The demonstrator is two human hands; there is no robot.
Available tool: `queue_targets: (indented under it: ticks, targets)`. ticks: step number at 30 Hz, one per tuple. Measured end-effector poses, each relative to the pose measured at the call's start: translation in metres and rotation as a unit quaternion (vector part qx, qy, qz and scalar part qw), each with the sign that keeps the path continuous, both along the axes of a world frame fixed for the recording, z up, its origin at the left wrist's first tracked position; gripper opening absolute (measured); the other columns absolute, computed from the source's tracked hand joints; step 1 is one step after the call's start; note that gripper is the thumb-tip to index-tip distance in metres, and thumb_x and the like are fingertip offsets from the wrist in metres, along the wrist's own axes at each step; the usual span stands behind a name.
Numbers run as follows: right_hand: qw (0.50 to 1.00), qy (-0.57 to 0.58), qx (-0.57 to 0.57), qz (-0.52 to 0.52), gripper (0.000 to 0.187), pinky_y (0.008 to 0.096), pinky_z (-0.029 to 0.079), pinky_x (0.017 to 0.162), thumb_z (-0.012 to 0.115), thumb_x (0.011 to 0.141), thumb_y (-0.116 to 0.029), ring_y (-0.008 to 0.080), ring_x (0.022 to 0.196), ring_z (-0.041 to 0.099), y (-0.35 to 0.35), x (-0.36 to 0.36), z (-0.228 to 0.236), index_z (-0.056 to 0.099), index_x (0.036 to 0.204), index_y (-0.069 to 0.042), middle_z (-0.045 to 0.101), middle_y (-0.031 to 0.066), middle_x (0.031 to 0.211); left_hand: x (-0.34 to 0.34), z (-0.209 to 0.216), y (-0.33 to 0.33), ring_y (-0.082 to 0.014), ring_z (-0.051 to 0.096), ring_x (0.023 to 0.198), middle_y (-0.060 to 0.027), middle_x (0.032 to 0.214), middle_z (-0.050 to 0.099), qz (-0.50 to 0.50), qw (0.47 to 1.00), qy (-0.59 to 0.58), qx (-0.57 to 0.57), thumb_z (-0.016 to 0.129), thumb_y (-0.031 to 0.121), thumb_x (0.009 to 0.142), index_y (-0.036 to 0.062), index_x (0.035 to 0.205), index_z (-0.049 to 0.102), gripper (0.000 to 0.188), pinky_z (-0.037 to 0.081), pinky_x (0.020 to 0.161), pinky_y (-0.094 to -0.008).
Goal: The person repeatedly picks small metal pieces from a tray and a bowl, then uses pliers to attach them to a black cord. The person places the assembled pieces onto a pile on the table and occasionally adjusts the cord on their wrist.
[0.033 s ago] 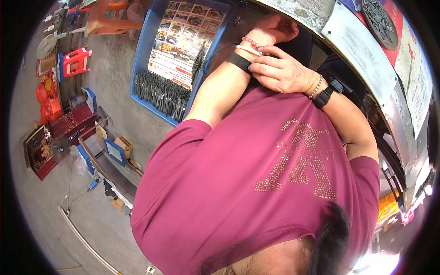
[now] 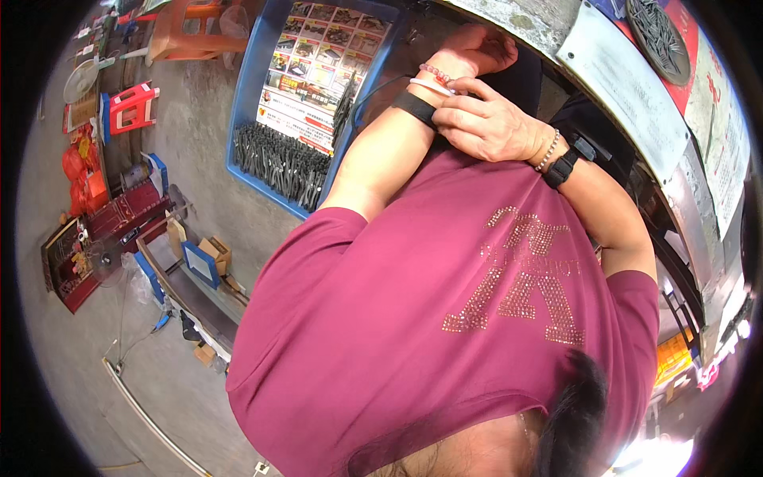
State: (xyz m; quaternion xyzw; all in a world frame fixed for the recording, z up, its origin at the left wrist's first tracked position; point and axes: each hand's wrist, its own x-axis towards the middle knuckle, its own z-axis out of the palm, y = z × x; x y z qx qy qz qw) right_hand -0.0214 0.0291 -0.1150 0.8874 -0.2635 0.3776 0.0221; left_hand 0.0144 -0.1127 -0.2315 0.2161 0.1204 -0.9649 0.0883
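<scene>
Up front, our right hand [image 2: 489,123] curls its fingers [image 2: 453,119] closed around the black wristband [image 2: 417,107] on our left wrist; our left hand [image 2: 477,49] rests loosely curled, empty. Beyond sit a blue tray [image 2: 246,95] of dark metal parts [image 2: 278,163] and a red stool [image 2: 131,107].

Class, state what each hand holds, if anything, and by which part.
The right hand has its fingers on the left wrist, at the black wristband. The left hand holds nothing visible.

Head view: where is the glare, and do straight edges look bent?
Head view: glare burns out the lower right corner; the metal bench edge curves along the rim; the blue tray looks skewed; the right hand on the left wrist stays sharp.
</scene>
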Motion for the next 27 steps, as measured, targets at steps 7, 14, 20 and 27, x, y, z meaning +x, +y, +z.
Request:
queue_targets:
  ticks: [7,14,20,27]
  targets:
    - [0.997,-0.046,0.023,-0.059,0.015,0.0460,0.043,0.096,0.060,0.076,-0.010,0.0248,0.093,0.059,-0.006,0.004,0.014,0.059,0.089,-0.002,0.060,0.0103,0.097,0.002,0.028,0.001,-0.0209,0.049,0.066,-0.0096,0.075,0.055,-0.082,0.996,-0.006,-0.030,0.051,0.010,0.092,0.0005,0.087,0.056,0.012,0.044,0.064,-0.0345]
    - [0.974,-0.139,0.038,-0.173,0.027,0.0412,0.046,0.088,0.069,0.071,-0.001,0.0290,0.089,0.058,-0.030,-0.006,0.036,0.055,0.094,-0.004,0.061,0.0078,0.094,-0.012,0.036,0.023,-0.0203,0.050,0.067,-0.0091,0.076,0.056,-0.133,0.990,0.024,-0.038,0.052,0.012,0.092,0.0009,0.087,0.056,0.013,0.044,0.064,-0.0340]
    - [0.970,-0.161,0.139,-0.121,0.020,0.0359,0.045,0.076,0.065,0.074,-0.008,0.0258,0.079,0.056,-0.036,0.009,0.039,0.055,0.091,-0.006,0.056,0.0082,0.080,-0.015,0.033,0.031,-0.0198,0.051,0.067,-0.0086,0.076,0.056,-0.157,0.986,0.035,-0.041,0.052,0.013,0.093,0.0013,0.088,0.057,0.013,0.044,0.064,-0.0336]
    - [0.942,-0.156,0.253,-0.155,0.018,0.0385,0.048,0.068,0.063,0.085,-0.010,0.0296,0.077,0.059,-0.024,0.007,0.043,0.054,0.101,-0.005,0.059,0.0103,0.084,-0.021,0.033,0.037,-0.0193,0.051,0.068,-0.0081,0.077,0.057,-0.171,0.983,0.044,-0.038,0.053,0.014,0.093,0.0017,0.088,0.057,0.014,0.045,0.065,-0.0330]
